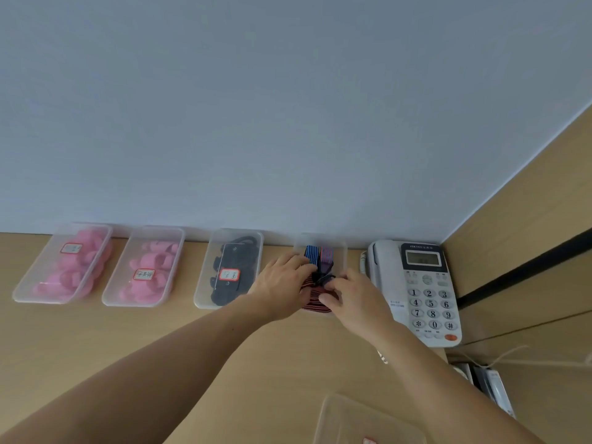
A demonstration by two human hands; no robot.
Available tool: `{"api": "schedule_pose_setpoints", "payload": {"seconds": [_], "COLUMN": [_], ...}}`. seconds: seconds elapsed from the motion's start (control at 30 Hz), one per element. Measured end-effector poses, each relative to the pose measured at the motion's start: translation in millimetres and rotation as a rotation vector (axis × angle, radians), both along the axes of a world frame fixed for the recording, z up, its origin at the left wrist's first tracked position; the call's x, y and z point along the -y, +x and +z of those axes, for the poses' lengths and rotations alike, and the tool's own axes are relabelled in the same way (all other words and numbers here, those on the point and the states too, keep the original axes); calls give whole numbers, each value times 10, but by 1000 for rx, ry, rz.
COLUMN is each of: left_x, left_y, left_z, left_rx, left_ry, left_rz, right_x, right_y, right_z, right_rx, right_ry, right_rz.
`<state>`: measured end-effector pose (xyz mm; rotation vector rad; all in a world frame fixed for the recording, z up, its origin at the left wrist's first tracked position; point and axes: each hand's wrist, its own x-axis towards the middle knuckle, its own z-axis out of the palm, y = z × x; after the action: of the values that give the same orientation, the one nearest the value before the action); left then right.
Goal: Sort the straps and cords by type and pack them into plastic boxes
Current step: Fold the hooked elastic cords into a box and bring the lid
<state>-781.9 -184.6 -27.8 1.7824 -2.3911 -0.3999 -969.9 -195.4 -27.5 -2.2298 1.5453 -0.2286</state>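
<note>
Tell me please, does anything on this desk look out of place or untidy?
Only the box beside the telephone: it has no lid, and the striped straps seem to bulge past its near end, where the left hand and right hand hold them. A loose lid lies at the near edge of the desk.

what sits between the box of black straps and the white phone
In the head view, a clear plastic box of striped straps; the left hand and right hand grip those straps.
</note>
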Motion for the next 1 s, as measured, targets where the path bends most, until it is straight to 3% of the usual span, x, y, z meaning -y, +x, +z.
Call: {"api": "schedule_pose_setpoints", "payload": {"seconds": [0.2, 0.57, 0.87, 1.0], "left_x": [-272, -1128, -1606, -1833], "left_y": [50, -75, -244, -372], "left_z": [166, 3, -119, -179], "left_rx": [-100, -118, -121, -128], "left_ry": [17, 128, 245, 293], "left_rz": [6, -183, -106, -23], "right_x": [-346, -1680, -2251, -2396], "right_y": [-89, -269, -521, -650], "right_z": [277, 197, -156, -373], "right_rx": [15, -118, -295, -365], "right_ry": [-116, 31, 168, 124], "right_rz": [-78, -149, -4, 82]}}
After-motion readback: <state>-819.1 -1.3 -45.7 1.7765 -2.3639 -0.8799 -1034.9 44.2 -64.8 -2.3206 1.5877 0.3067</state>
